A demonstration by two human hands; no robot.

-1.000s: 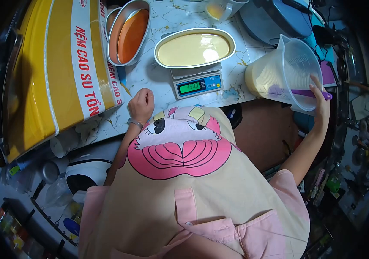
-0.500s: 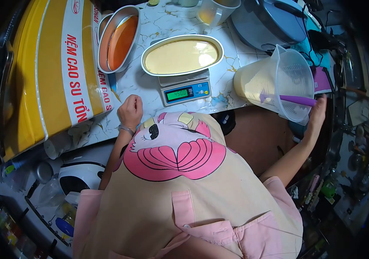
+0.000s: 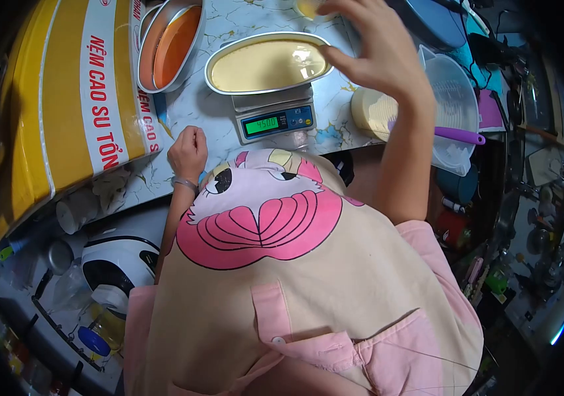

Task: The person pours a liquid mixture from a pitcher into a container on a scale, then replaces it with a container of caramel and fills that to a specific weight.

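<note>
An oval pan of pale yellow batter [image 3: 262,66] rests on a digital scale [image 3: 277,122] with a lit green display. My right hand [image 3: 377,49] is raised at the pan's right end, its fingers apart and slightly blurred, holding nothing. My left hand [image 3: 188,153] lies on the marble table's front edge, left of the scale, its fingers curled into a fist. Behind my right forearm, a clear jug [image 3: 453,99] with pale batter leans tilted, a purple-handled spatula [image 3: 457,134] in it.
Oval pans with an orange lining [image 3: 175,49] stand at the back left, beside a large yellow box [image 3: 61,86]. A blue-grey appliance [image 3: 432,23] sits at the back right. Under the table's left side is a white and black appliance [image 3: 120,264].
My right hand has left the spatula handle and moved up and left to the pan's right end. The view has shifted slightly, and my left hand stays on the table edge.
</note>
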